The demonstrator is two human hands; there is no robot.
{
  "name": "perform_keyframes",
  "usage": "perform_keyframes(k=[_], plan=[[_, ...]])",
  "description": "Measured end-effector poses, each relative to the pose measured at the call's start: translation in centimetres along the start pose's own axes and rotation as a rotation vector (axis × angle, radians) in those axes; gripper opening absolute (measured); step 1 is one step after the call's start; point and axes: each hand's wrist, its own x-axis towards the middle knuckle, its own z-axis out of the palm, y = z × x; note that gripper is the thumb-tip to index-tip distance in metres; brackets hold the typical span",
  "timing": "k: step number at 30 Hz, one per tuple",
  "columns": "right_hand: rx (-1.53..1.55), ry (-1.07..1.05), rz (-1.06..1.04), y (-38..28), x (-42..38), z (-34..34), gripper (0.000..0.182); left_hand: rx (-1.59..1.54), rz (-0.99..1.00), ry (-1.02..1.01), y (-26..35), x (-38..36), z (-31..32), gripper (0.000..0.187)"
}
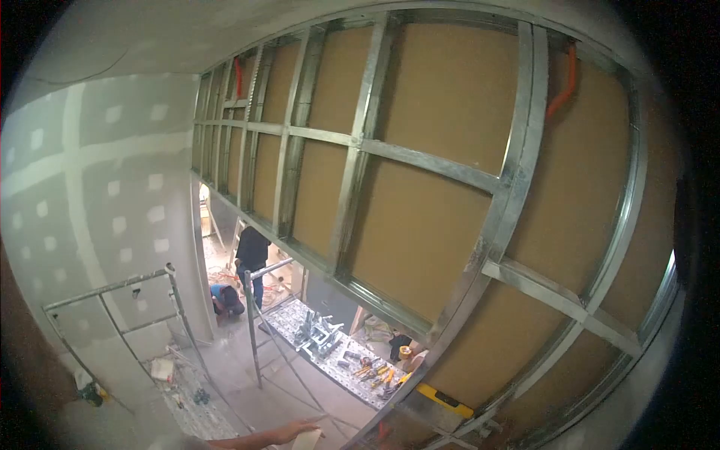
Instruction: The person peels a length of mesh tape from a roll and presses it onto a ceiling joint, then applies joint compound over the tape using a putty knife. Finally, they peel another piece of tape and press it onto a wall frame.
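My left hand (294, 432) is at the bottom edge, with the forearm reaching in from the left. Its fingers are closed on a cream-coloured piece (306, 441), cut off by the frame's lower edge; its kind cannot be made out. My right hand does not appear. To the right, a yellow bar-shaped tool (444, 400) with dark marks lies against the lower part of the metal stud frame (431, 161). Brown board (450, 90) backs the frame's openings.
Scaffold rails (251, 330) stand below, beside a speckled platform (281, 319) bearing metal brackets (319, 334) and yellow-handled tools (375, 371). Two people (253, 251) are in the doorway beyond, one bent low. Another scaffold frame (112, 300) stands before the patched wall (97, 165). Orange conduit (568, 82) hangs upper right.
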Motion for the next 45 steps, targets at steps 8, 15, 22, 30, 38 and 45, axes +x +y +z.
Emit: perform_keyframes(k=[8,15,22,30,38,45], plan=[[-0.014,-0.02,0.022,0.8,-1.2,-0.1,0.042,-0.075,-0.064,0.04,1.2,-1.1,0.7,0.049],[-0.001,-0.018,0.042,1.5,-2.2,0.7,0.046,-0.133,-0.145,-0.069,-1.9,-0.1,-1.7,0.045],[0.129,0.05,0.04,4.4,-4.0,1.7,0.05,0.034,0.089,-0.029,-1.1,-2.3,0.4,0.045],[0.653,0.014,0.322,4.5,-9.3,-7.0,0.057,-0.285,-0.203,0.007,-1.0,-3.3,1.3,0.044],[1.431,0.091,0.501,6.0,-20.8,-5.6,0.053,-0.241,-0.376,-0.199,4.1,-4.5,1.6,0.048],[1.267,0.127,0.453,10.8,-27.7,0.3,0.06,0.312,0.002,0.004,16.3,1.6,-3.1,0.102]])
